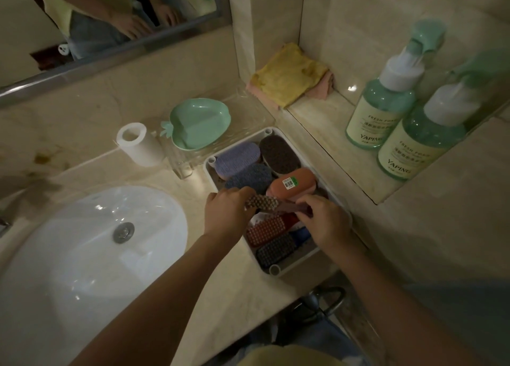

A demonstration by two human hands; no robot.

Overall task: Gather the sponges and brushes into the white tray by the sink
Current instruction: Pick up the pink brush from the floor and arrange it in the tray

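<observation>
Left hand (229,214) grips the bristle head of a brown scrub brush (262,202); right hand (324,222) holds its handle, just above the white tray (274,269). It is probably light and stiff, and the bare handle should give a surer hold than springy bristles.

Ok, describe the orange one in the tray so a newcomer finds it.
Right of the sink sits the white tray. Midway along it, just beyond the brush held by the left hand and right hand, lies the orange block. Only it is orange and bears a green barcode sticker.
</observation>
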